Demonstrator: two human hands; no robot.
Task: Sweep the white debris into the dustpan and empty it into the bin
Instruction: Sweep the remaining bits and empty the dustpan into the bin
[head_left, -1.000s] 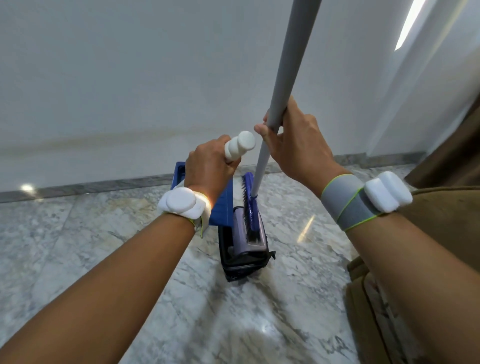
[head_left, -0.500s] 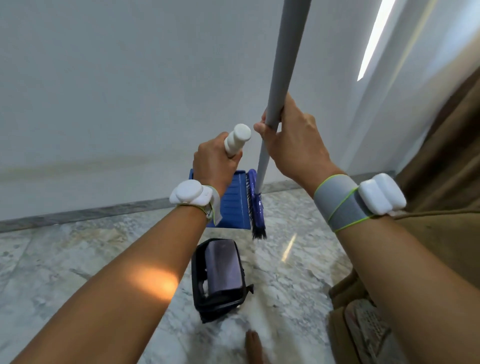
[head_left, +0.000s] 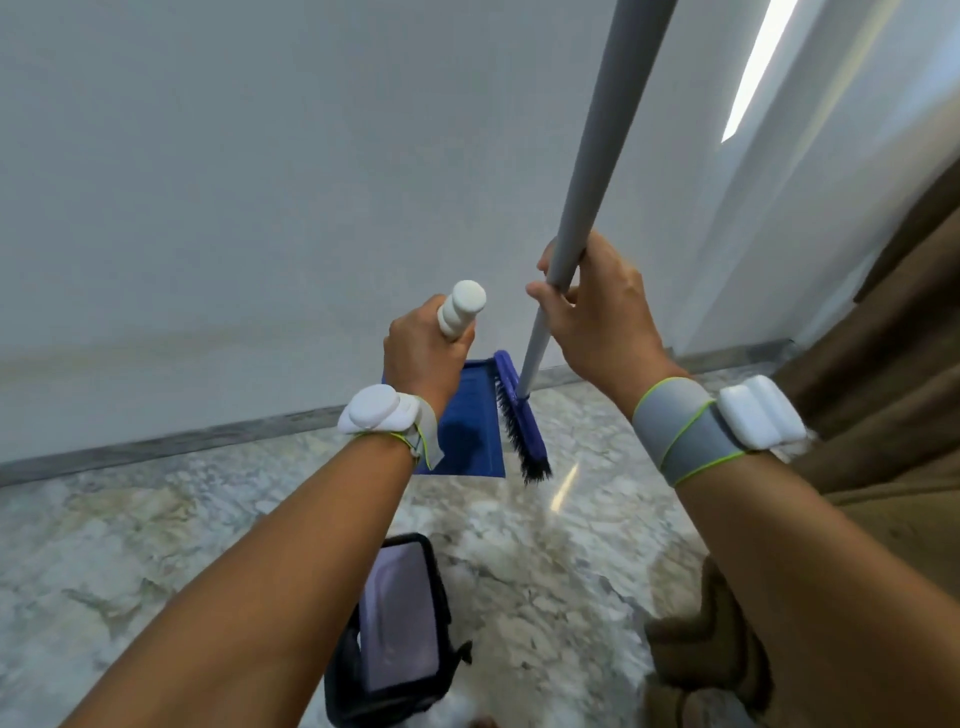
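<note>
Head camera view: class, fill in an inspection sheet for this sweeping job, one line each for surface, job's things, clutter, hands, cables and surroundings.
Surface: marble floor, glossy, with pale veining; no white debris can be made out on it.
Job's things: blue dustpan held by its white handle; blue broom head with dark bristles beside the pan, on a grey pole; black bin stands below, nearer the person.
Clutter: nothing seen.
Hands: left hand closed on the dustpan handle; right hand closed round the pole; white devices strapped on both wrists.
Cables: nothing seen.
Surroundings: plain white wall, grey skirting, brown curtain at right.
</note>
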